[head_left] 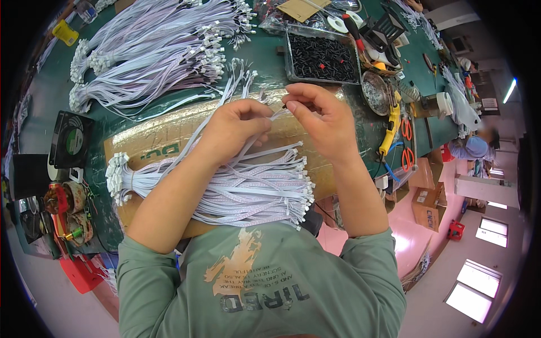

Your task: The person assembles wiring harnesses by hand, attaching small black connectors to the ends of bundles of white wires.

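Observation:
My left hand [236, 127] is closed, its thumb and fingers pinching a white flat ribbon cable [278, 114] near its end. Opposite it, my right hand [327, 118] has thumb and forefinger pressed on a small dark piece [285, 106] at the cable's tip; its exact shape is mostly hidden by the fingers. Below both hands lies a tied bundle of white ribbon cables [248, 194] with white connectors at its ends. It rests on a tape-covered cardboard sheet [152, 143]. More loose cables [239, 79] lie just beyond my left hand.
A clear tray [290, 73] of small black parts stands beyond my right hand. Large cable bundles [152, 73] fill the far left. To the right are a yellow-handled tool [393, 127], orange-handled scissors [407, 158] and a round metal dish [376, 93]. A black fan [71, 139] stands at left.

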`<move>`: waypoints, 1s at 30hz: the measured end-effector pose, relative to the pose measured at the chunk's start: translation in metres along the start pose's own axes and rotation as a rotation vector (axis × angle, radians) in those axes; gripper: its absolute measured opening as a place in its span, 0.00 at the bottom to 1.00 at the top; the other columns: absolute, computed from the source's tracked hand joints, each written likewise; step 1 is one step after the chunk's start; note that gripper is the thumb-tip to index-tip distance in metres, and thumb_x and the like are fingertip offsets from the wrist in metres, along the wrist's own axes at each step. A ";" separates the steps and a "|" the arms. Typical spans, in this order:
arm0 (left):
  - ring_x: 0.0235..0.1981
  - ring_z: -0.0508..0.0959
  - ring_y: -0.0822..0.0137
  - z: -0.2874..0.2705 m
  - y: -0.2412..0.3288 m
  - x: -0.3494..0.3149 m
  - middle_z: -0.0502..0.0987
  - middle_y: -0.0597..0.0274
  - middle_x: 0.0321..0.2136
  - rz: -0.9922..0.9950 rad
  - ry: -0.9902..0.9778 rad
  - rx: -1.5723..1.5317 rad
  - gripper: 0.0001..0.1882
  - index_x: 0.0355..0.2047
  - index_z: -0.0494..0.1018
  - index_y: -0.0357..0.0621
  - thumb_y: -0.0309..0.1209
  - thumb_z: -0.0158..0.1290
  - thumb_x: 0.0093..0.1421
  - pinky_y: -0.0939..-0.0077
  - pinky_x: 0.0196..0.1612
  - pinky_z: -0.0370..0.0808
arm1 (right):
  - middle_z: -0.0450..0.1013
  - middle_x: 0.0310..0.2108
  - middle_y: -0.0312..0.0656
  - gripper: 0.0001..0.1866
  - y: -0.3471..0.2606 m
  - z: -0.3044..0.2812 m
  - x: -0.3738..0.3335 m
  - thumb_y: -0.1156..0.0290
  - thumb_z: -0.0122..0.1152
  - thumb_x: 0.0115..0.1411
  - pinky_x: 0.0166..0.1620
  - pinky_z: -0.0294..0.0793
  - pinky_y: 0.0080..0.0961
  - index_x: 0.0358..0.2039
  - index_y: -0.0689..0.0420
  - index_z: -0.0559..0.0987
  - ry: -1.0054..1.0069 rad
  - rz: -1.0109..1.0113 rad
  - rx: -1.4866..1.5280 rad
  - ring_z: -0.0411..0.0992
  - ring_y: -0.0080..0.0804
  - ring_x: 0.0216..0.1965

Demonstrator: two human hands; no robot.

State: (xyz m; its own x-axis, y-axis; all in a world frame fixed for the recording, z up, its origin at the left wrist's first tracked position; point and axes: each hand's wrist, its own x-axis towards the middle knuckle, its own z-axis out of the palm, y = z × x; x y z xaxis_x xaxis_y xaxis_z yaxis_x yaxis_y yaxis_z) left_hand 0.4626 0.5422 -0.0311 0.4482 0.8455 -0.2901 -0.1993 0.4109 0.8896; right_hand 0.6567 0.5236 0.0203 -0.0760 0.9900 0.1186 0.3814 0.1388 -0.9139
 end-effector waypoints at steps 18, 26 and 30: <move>0.26 0.79 0.72 -0.001 0.003 -0.001 0.79 0.61 0.30 -0.046 -0.010 -0.005 0.10 0.40 0.75 0.38 0.22 0.58 0.56 0.80 0.31 0.78 | 0.79 0.40 0.41 0.18 -0.001 0.009 0.002 0.75 0.61 0.62 0.46 0.73 0.18 0.53 0.60 0.75 0.041 0.084 0.136 0.75 0.22 0.43; 0.26 0.79 0.71 -0.002 0.002 -0.001 0.79 0.60 0.30 -0.033 -0.011 0.001 0.10 0.40 0.75 0.37 0.22 0.58 0.56 0.79 0.30 0.78 | 0.79 0.41 0.41 0.18 -0.001 0.011 0.002 0.72 0.60 0.61 0.47 0.74 0.22 0.52 0.58 0.76 -0.057 0.094 -0.010 0.76 0.25 0.42; 0.26 0.79 0.71 -0.001 0.000 0.001 0.79 0.60 0.30 -0.030 -0.033 -0.024 0.11 0.41 0.74 0.37 0.22 0.57 0.57 0.79 0.30 0.77 | 0.78 0.39 0.37 0.19 0.011 0.009 0.003 0.73 0.59 0.61 0.46 0.73 0.21 0.53 0.57 0.76 -0.059 0.092 0.141 0.74 0.23 0.40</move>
State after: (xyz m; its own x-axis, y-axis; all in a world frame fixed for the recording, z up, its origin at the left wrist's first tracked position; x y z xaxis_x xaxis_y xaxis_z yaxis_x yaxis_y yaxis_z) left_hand 0.4619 0.5440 -0.0316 0.4830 0.8209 -0.3047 -0.2057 0.4446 0.8718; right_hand 0.6523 0.5284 0.0066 -0.1021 0.9947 0.0128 0.2561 0.0387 -0.9659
